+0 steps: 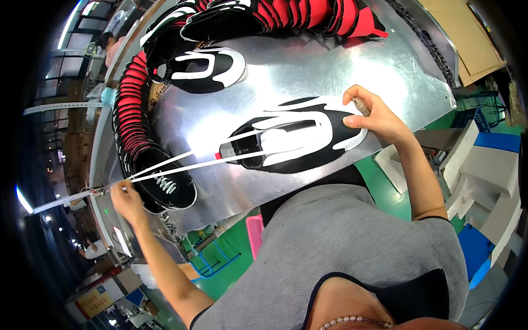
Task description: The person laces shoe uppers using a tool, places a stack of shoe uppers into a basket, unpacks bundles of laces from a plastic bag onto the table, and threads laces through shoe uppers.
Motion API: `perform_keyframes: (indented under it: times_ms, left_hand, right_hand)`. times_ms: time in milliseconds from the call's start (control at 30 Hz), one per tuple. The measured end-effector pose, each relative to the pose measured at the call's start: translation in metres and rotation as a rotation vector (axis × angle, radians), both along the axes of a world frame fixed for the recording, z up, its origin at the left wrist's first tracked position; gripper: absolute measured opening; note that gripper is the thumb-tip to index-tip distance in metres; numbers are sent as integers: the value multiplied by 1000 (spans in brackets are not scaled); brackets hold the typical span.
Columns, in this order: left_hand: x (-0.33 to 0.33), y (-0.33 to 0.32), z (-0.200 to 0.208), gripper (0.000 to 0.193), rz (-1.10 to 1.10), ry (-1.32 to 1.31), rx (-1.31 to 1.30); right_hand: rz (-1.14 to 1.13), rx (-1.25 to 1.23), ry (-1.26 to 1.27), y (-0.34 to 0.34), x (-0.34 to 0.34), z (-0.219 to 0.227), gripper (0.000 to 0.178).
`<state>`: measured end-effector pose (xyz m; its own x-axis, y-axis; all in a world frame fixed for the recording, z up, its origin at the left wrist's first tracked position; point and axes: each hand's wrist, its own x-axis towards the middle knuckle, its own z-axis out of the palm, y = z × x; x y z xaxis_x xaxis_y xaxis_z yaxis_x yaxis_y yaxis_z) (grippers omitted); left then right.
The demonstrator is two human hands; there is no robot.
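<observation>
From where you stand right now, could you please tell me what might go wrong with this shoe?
The left hand holds the white strands taut, so they might slip from its grip.
The right hand touches the shoe at its toe; if it eased off, the pull could drag the shoe leftward.
The strands pass over a black shoe, so they may snag there.

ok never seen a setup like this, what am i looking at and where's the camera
There's no machine here, just a person's two bare hands. The one picture comes from a wide camera on their head, looking down, so straight edges bend. The left hand holds white laces, stretched taut from a black and white shoe. The right hand is at its toe end. Around it on the metal table lie another shoe and long rows of red and black shoe parts.
</observation>
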<state>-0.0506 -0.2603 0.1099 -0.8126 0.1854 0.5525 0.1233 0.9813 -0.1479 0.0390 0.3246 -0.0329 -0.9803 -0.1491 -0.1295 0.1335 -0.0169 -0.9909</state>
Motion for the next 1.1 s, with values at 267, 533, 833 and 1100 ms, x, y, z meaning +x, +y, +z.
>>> perform_keyframes:
  times_ms: [267, 533, 833, 1100]
  left_hand:
    - [65, 276, 12, 6, -1106, -1063, 690]
    - [34, 308, -40, 5, -789, -492, 577]
    - [27, 294, -68, 24, -613, -678, 506]
    - [-2, 280, -107, 69, -246, -1568, 1065]
  right_hand:
    - [-34, 915, 344, -25, -18, 3, 61]
    - [-245, -57, 98, -48, -11, 21, 27]
    - [-253, -207, -62, -93, -17, 19, 13]
    - [-366, 52, -33, -114, -19, 3, 26]
